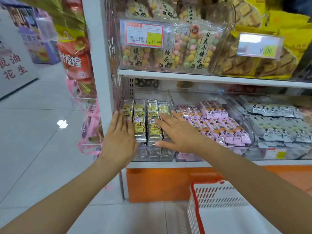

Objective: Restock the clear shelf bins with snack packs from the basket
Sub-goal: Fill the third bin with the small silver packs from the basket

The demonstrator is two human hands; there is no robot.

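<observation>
Squaring yellow snack packs [140,122] in the clear bin [152,156] at the shelf's [202,163] left end. Left hand [119,134] flat, fingers straight, against the row's left side. Right hand [175,130] flat over its right packs. Neither grips. Packs' long axes run front edge to back, directly ahead of both hands. Basket [195,208] sits low, nearer my right arm.

The clear rigid plastic shelf bin [152,157] looks smooth and glossy to me, with glare on its front wall. The yellow-and-silver foil snack packs [140,122] in it are shiny and crimped at the ends. At their three o'clock, the pink film-wrapped snack packs [224,129] gleam too. The white shelf board [202,79] at twelve o'clock reads as matt painted metal. At five o'clock, the white slotted plastic basket with red rim [217,196] looks smooth. The pale floor tiles [42,132] at nine o'clock are polished and reflective.
</observation>
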